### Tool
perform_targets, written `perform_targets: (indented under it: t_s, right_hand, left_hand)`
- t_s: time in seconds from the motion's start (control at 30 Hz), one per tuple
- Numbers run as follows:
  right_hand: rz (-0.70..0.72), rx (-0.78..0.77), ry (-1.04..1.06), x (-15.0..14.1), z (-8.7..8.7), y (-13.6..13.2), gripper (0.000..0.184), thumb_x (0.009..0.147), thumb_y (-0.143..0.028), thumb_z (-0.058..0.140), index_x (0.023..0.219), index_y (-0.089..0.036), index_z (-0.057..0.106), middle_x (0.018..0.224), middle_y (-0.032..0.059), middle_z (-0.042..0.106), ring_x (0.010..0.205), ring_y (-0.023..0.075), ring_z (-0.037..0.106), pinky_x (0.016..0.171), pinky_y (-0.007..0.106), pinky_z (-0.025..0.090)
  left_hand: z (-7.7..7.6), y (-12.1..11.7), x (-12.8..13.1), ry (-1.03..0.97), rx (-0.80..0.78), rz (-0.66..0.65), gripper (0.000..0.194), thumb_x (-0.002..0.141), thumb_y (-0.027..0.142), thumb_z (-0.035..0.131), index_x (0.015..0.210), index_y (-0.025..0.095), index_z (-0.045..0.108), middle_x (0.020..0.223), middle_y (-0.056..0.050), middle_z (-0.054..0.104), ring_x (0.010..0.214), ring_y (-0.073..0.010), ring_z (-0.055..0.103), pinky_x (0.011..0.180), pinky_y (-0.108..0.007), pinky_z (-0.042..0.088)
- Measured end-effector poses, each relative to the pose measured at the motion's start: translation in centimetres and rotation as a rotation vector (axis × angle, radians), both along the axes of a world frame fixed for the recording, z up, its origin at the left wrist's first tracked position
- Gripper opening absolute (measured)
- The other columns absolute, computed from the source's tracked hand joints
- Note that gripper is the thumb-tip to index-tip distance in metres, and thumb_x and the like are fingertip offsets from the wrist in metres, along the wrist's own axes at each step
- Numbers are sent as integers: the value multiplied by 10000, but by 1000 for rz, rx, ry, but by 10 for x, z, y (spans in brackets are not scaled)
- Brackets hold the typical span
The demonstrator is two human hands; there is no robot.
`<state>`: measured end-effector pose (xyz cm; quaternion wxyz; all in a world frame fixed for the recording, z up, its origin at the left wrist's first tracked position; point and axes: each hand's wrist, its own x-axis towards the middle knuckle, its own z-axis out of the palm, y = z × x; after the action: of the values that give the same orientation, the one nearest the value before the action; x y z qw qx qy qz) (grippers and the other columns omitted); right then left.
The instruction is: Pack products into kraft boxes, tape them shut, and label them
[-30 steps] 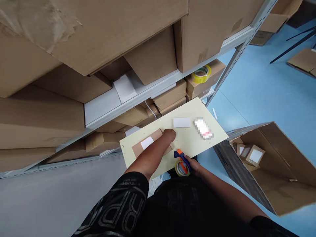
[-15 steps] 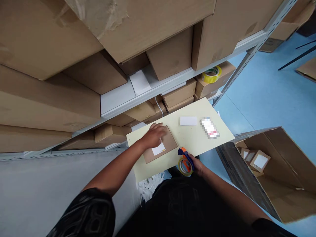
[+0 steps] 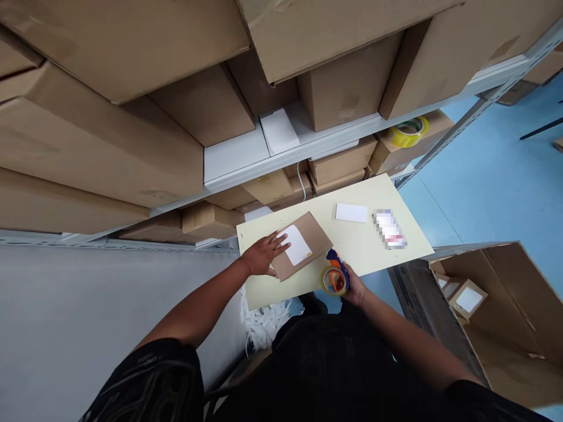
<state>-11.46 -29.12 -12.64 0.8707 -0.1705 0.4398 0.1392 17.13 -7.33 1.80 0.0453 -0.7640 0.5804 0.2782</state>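
Note:
A flat brown cardboard parcel (image 3: 310, 234) with a white label (image 3: 296, 245) lies on a pale yellow board (image 3: 365, 246). My left hand (image 3: 263, 256) rests on the parcel's left edge, fingers stretched flat over it. My right hand (image 3: 352, 283) grips a tape dispenser (image 3: 335, 276), blue and orange with a roll of tape, at the board's near edge just right of the parcel.
A white card (image 3: 351, 212) and a blurred-out label (image 3: 389, 228) lie on the board's far side. Shelving (image 3: 281, 155) stacked with cardboard boxes rises behind, a yellow tape roll (image 3: 407, 131) on one. An open carton (image 3: 492, 316) with small parcels stands at right. White paper strips (image 3: 264, 319) lie below.
My left hand has slid from the top of the parcel to its left edge, and the parcel has turned, its label now facing up at centre. The tape dispenser moved up beside it.

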Motion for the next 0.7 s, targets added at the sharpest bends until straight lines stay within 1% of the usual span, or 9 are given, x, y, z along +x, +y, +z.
perform_targets:
  t_s: [0.1,0.17,0.2,0.3,0.4,0.5,0.57,0.63,0.7]
  right_hand:
    - [-24,8,11,45,11,-37,502,991,-628,466,1091,-203,714,1035,84,784,981,248,738,943,431,579]
    - [46,-56,56,77,17,-63,511,972,-642,508,1106,-190,705,1010,89,779,928,246,735,888,436,596]
    - [90,-87,90,91,19,-74,517,954,-652,539,1097,-183,702,987,90,777,894,245,731,857,437,603]
    - [166,-127,93,122,23,-96,518,926,-646,601,1097,-166,695,970,95,771,852,237,723,802,416,610]
    - [194,-109,67,136,24,-102,517,931,-631,602,1101,-151,696,956,102,771,830,234,720,770,400,611]
    - [191,-101,61,134,22,-102,526,931,-644,590,1090,-156,703,943,104,776,814,237,719,752,395,610]
    - [189,-110,58,119,19,-98,523,938,-652,573,1082,-167,707,947,107,779,821,242,725,771,403,609]
    - [188,-94,34,92,15,-88,511,955,-644,545,1087,-178,708,970,111,782,861,249,736,833,418,603]
    - [179,-37,8,55,11,-68,517,973,-640,504,1087,-179,709,1004,117,783,919,257,745,911,430,587]
  left_hand:
    - [-13,-5,-36,-98,-74,175,1251,593,635,902,1628,214,339,1712,-161,229,1583,-431,120,1277,-508,184]
    - [-20,-14,-60,-156,-98,320,1272,612,681,871,1634,169,312,1698,-203,243,1575,-458,123,1278,-544,158]
    - [-23,-19,-69,-178,-107,361,1256,639,699,844,1635,156,305,1693,-215,248,1577,-461,112,1280,-566,117]
    - [-31,-33,-86,-210,-117,404,1162,737,732,743,1644,174,278,1709,-195,214,1592,-434,44,1267,-606,-9]
    - [-35,-40,-90,-214,-111,441,1135,770,766,680,1661,226,230,1732,-151,140,1598,-409,2,1255,-608,-29]
    - [-34,-42,-90,-198,-98,465,1162,753,789,677,1668,250,207,1736,-133,126,1599,-408,7,1256,-583,26]
    - [-31,-43,-90,-187,-82,475,1163,742,779,697,1666,262,216,1734,-127,145,1598,-411,15,1248,-569,86]
    - [-27,-45,-91,-185,-68,495,1144,748,755,712,1663,265,230,1730,-129,162,1597,-414,14,1223,-561,167]
    - [-26,-49,-93,-190,-59,519,1126,764,743,706,1661,255,233,1731,-134,157,1598,-413,0,1186,-555,241]
